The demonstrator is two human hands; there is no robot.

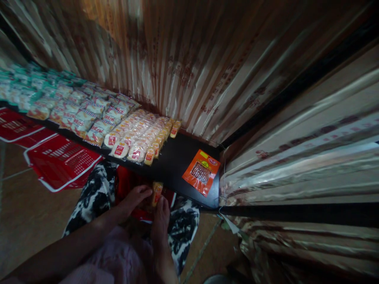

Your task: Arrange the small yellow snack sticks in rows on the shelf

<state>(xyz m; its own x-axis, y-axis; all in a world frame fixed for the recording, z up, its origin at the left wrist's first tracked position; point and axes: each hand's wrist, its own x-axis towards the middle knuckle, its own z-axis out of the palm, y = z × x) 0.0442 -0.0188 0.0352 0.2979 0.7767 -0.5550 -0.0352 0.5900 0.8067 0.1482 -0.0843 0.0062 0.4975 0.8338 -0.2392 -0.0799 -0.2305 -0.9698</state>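
Observation:
A small yellow snack packet (157, 192) with a red label is upright above the red basket between my knees. My right hand (161, 215) grips it at its lower right edge, thumb along its side. My left hand (137, 198) is just left of the packet, fingers stretched towards it; whether the fingertips touch it is too dark to make out. Similar yellow packets (149, 156) stand in a row at the right end of the goods on the black shelf (171, 167). Beside them are rows of clear-wrapped round white crackers (121, 150).
An orange snack bag (202, 172) lies at the shelf's right end. Farther left stand white snack bags (99, 132) and green-topped bags (29, 96). Red baskets (63, 157) with white handles sit below the shelf. Pleated printed sheeting (189, 59) hangs behind and to the right.

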